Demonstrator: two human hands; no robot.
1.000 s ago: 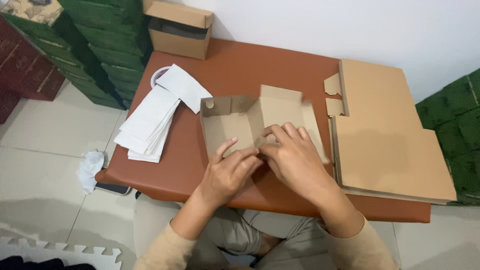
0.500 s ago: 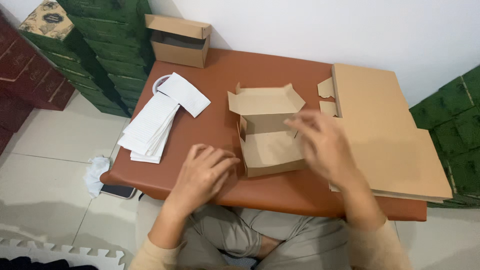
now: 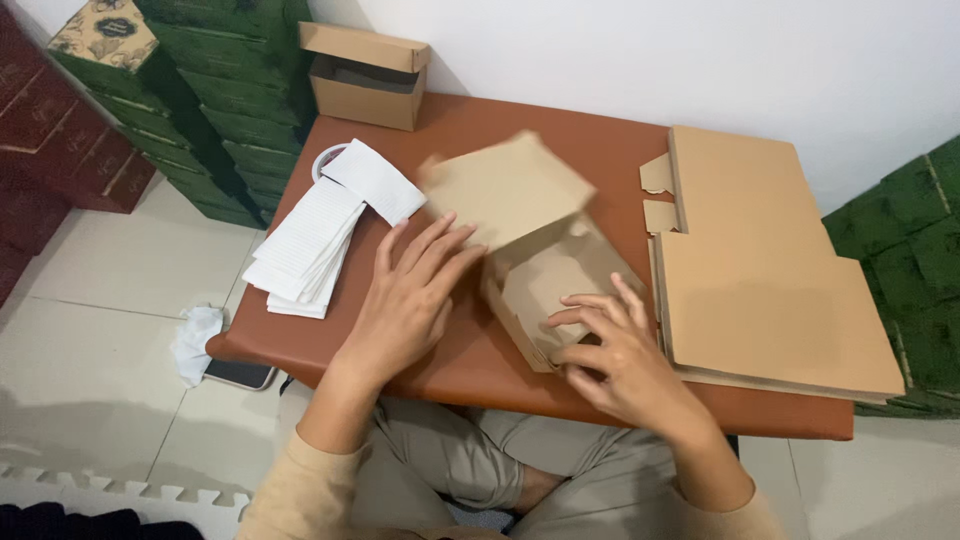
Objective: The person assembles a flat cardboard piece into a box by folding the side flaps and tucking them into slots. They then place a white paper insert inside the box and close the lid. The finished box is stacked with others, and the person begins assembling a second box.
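A half-folded brown cardboard box (image 3: 548,262) lies on the reddish-brown table (image 3: 470,360), turned at an angle, its lid flap raised and blurred. My left hand (image 3: 410,300) lies flat with fingers spread, the fingertips against the box's left side under the lid flap. My right hand (image 3: 610,355) rests on the box's near right corner, fingers curled over the wall and tray. The box's inside is partly hidden by that hand.
A stack of flat cardboard blanks (image 3: 760,270) lies on the right of the table. White paper slips (image 3: 320,235) lie at the left. A finished open box (image 3: 365,75) stands at the back. Green boxes (image 3: 230,90) are stacked left, more (image 3: 915,240) right. A tissue (image 3: 195,340) lies on the floor.
The box has been turned and swung leftward with its lid flap lifting. My left hand moved from the table edge up to the box's side; my right hand dropped to its near corner.
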